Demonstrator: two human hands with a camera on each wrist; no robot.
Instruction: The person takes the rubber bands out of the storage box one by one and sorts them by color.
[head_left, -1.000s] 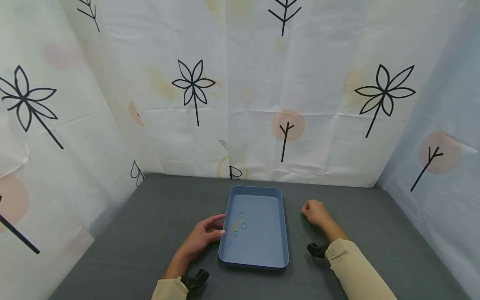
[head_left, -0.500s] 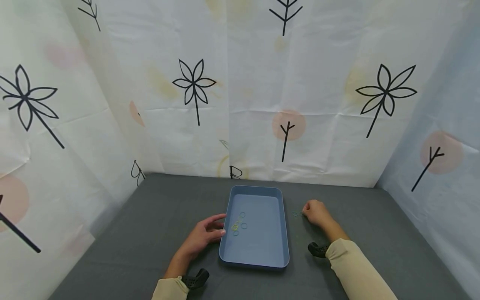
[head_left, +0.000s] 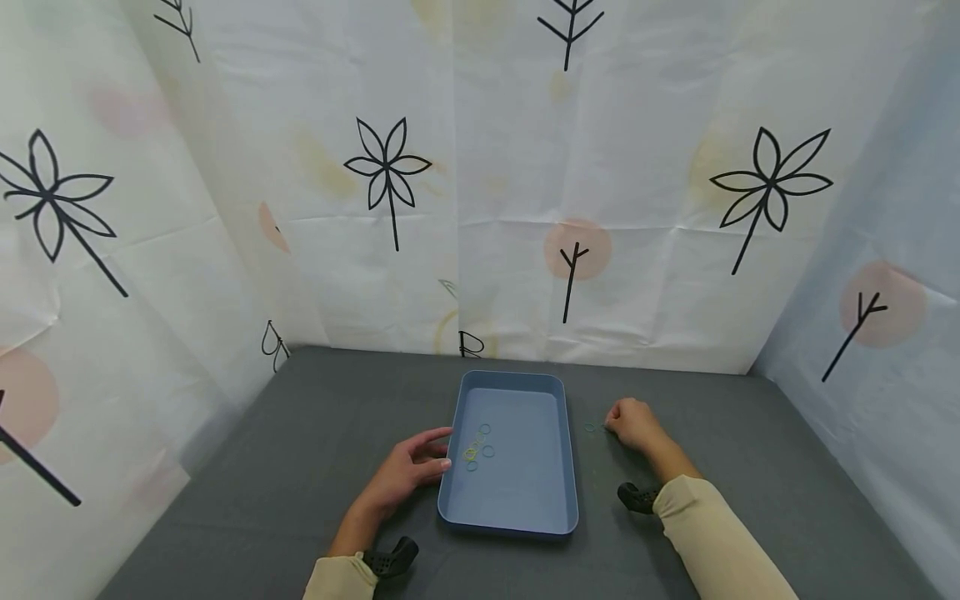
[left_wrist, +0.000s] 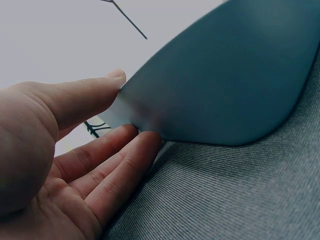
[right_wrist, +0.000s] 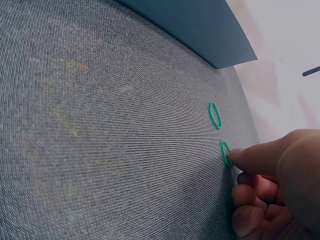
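Note:
A blue tray point(head_left: 517, 492) stands on the grey table, with several green and yellow rubber bands point(head_left: 470, 454) in its left half. My left hand point(head_left: 408, 471) touches the tray's left side; in the left wrist view its thumb lies at the rim and its outstretched fingers against the outer wall. To the right of the tray is my right hand point(head_left: 636, 425), fingers curled. In the right wrist view its thumb tip meets a green rubber band point(right_wrist: 225, 150) on the cloth, apparently pinching it; the index fingertip is hidden. Another green rubber band point(right_wrist: 215, 115) lies just beside it.
Dark grey cloth covers the table point(head_left: 360, 400). White patterned fabric point(head_left: 510, 167) hangs behind and at both sides. In the right wrist view the tray's outer wall point(right_wrist: 195, 30) rises beyond the loose bands. Each wrist wears a black strap point(head_left: 637, 498).
My right hand has shifted very slightly to the right, its fingertips staying at the green rubber band. The left hand and the tray keep their places.

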